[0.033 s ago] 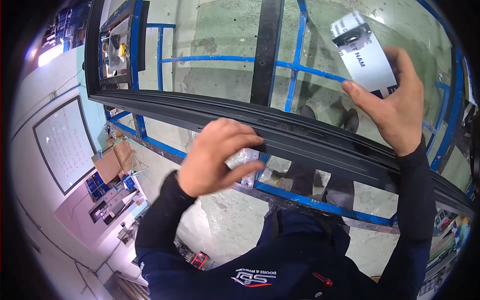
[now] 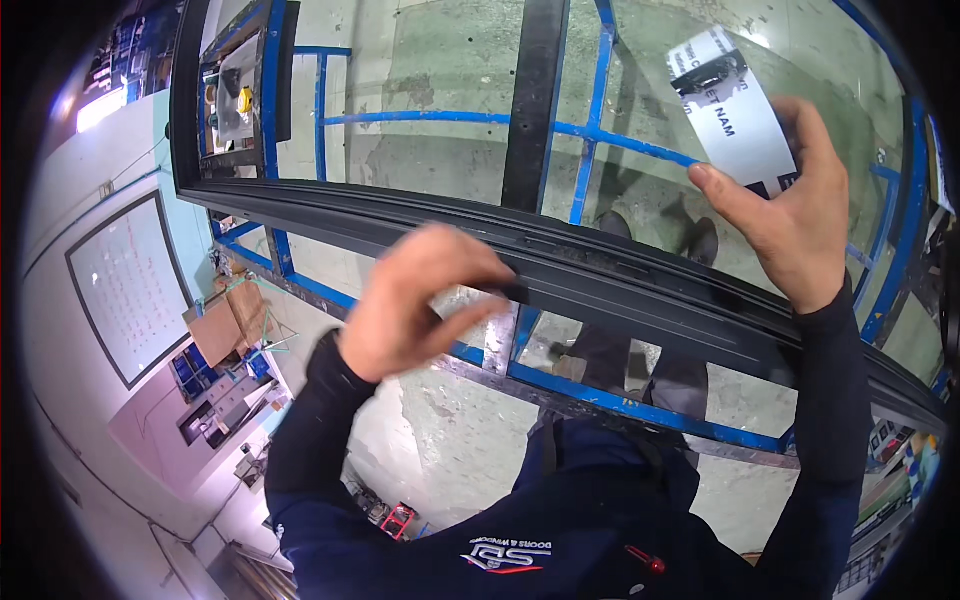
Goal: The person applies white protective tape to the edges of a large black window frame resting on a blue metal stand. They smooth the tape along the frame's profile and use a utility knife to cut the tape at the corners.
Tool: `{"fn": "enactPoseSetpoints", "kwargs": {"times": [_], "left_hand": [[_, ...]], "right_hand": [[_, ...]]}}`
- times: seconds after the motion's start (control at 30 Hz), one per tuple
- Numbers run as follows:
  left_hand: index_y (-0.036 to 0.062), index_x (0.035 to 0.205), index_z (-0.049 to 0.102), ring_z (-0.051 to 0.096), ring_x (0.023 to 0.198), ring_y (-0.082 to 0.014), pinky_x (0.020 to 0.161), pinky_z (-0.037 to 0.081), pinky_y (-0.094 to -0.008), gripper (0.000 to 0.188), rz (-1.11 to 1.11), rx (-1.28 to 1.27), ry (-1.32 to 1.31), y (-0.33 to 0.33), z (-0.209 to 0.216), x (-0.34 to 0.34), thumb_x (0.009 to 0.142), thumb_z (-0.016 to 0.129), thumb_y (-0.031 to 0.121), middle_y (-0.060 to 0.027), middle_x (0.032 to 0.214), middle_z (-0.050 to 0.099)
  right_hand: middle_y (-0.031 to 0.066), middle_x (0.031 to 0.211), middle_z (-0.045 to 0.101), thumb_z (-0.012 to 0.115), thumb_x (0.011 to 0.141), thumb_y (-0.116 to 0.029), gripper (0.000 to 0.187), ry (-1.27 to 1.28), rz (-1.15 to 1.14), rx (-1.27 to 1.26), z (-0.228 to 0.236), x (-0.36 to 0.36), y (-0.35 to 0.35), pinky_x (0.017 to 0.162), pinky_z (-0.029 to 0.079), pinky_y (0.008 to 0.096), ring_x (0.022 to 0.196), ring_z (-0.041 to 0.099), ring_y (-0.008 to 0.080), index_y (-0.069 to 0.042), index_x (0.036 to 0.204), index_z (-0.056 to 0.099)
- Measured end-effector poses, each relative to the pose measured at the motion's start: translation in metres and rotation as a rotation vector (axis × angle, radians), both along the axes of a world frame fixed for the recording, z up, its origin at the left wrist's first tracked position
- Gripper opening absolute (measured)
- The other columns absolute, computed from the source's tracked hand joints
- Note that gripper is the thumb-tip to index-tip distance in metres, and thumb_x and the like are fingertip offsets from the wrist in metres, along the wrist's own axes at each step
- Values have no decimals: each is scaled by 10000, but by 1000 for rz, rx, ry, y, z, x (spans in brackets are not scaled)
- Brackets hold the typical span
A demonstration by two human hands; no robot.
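Note:
My right hand (image 2: 800,215) grips a wide roll of white tape (image 2: 735,120) with dark printing, held up over the far side of the frame. The thumb presses on the roll's near edge and the fingers go behind it. My left hand (image 2: 415,300), smeared by motion, hovers at or touches the near bar of a black metal frame (image 2: 640,290). Its fingers curve over the bar's edge, with a gap between them and the thumb. Whether the fingertips touch the bar is hard to tell.
Under the black frame stands a blue metal stand (image 2: 650,405), its bars crossing below. A black crossbar (image 2: 530,110) divides the frame. At far left a plastic tray (image 2: 237,100) holds small items. A whiteboard (image 2: 130,285) hangs on the left wall.
My left hand has shifted slightly left along the near bar. The right hand and the tape roll have barely moved, only a little to the right.

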State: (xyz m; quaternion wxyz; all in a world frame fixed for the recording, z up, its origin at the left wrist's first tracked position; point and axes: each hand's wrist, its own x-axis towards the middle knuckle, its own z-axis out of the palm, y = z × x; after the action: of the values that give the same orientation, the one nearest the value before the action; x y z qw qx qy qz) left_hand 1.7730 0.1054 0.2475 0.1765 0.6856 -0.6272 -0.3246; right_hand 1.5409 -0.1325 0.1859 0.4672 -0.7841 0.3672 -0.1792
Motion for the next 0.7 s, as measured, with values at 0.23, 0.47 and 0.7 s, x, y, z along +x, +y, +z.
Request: {"fn": "enactPoseSetpoints", "kwargs": {"times": [0.23,0.47,0.7], "left_hand": [[51,1028,649,622,894,-251,817,507,-371,406,-86,272,-76,-30,-8,62,740,904,182,-75,925,636],[64,975,608,595,804,-235,726,500,-366,471,-166,-19,9,-58,-30,15,724,923,309,-61,854,599],[81,769,667,639,743,-219,656,487,-324,216,125,-501,1407,-49,23,-68,889,798,203,-77,795,680]], "right_hand": [[144,916,722,911,722,-299,559,-18,1,-73,-3,-4,-2,772,550,320,828,697,192,15,1063,599],[134,933,717,914,727,-305,580,-23,13,-68,-4,-8,-3,787,545,318,845,690,185,18,1095,604],[92,969,704,904,754,-255,565,21,-90,57,-2,-13,-11,785,536,308,875,670,164,19,1141,596]]}}
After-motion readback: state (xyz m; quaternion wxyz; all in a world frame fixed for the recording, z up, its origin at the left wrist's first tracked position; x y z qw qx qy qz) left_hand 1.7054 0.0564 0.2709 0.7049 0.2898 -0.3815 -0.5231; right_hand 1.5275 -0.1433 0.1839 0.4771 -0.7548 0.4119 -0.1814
